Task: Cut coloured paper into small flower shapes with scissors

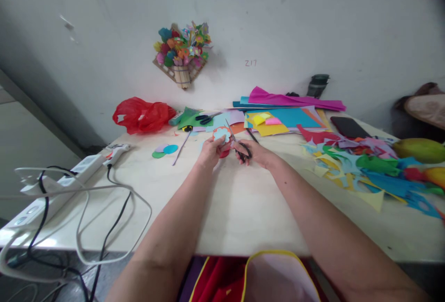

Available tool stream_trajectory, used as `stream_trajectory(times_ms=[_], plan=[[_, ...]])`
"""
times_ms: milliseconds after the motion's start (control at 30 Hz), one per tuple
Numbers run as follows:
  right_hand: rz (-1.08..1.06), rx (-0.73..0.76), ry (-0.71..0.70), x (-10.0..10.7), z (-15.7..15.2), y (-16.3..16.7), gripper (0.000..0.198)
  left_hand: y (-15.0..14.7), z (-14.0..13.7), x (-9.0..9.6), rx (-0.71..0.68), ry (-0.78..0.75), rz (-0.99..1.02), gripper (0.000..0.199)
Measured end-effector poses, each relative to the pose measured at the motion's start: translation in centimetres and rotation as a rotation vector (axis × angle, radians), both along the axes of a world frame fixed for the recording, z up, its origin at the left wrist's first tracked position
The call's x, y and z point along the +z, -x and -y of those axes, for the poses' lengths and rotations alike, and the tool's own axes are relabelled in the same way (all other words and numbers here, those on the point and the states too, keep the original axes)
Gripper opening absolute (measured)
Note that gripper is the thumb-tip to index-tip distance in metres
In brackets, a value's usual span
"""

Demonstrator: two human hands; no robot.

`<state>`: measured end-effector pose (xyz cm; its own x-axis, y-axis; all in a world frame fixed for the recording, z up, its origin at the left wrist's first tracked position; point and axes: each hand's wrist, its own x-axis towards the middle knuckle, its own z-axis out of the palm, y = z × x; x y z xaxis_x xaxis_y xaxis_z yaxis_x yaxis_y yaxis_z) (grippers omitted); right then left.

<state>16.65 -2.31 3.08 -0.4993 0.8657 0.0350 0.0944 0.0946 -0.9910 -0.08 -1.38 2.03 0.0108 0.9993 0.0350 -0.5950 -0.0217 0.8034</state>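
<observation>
Pinched in my left hand [210,150] is a light-blue paper flower [220,133] with an orange-red paper edge showing around it. My right hand [255,152] grips black-handled scissors [246,152], their blades pointing up and left beside the paper flower. A bit of red paper [225,153] shows just below my left fingers; whether it is attached to the flower I cannot tell. To the left lie blue, green and lilac paper circles [170,149] and a thin purple strip [181,148].
Paper scraps [361,163] spread over the right side. Coloured sheets [295,117], a second pair of scissors [204,119] and a red plastic bag [143,115] lie at the back. A power strip [83,165] with looping cables runs along the left. A phone [349,127] lies at the back right.
</observation>
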Motion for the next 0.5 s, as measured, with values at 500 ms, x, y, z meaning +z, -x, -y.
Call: stream_trajectory(times_ms=[500], plan=[[0.011, -0.024, 0.001, 0.06, 0.02, 0.16, 0.028, -0.07, 0.08, 0.2, 0.036, 0.021, -0.006, 0.012]])
